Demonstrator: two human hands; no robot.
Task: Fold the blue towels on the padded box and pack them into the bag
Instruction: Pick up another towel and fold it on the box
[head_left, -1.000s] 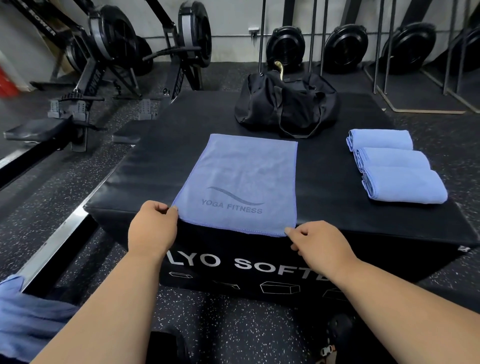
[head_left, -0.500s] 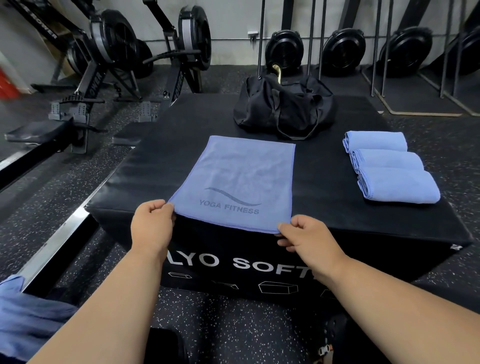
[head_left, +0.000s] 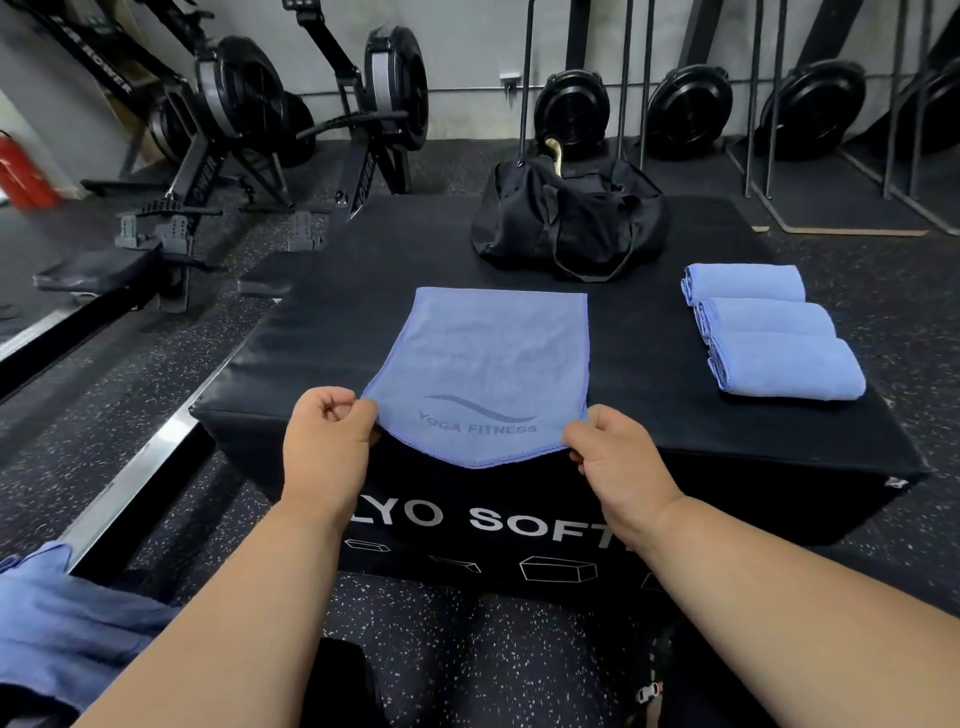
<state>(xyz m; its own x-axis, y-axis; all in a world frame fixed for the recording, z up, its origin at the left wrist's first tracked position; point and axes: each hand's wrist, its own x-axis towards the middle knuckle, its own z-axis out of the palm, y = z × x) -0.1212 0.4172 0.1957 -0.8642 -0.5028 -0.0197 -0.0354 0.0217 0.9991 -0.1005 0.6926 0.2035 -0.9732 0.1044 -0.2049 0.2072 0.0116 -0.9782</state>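
Blue microfibre, thin and limp, is what we have between our fingers: the open towel lies flat on the padded box, its near hem drooping in a soft V over the front edge at 6 o'clock. Our left hand pinches the near left corner between thumb and curled fingers; our right hand pinches the near right corner the same way, both raised a little off the box top. We judge the cloth light, floppy and easy to crease, with no stiffness to hold a fold by itself, so the corners are the right place to grip, and a taut hem between them should let us carry the near edge toward 12 o'clock squarely. Slack in the middle could leave the fold crooked. At 2 o'clock three folded towels sit side by side, touching. The black bag slumps at 12 o'clock, beyond the towel's far edge; whether it is open we cannot tell.
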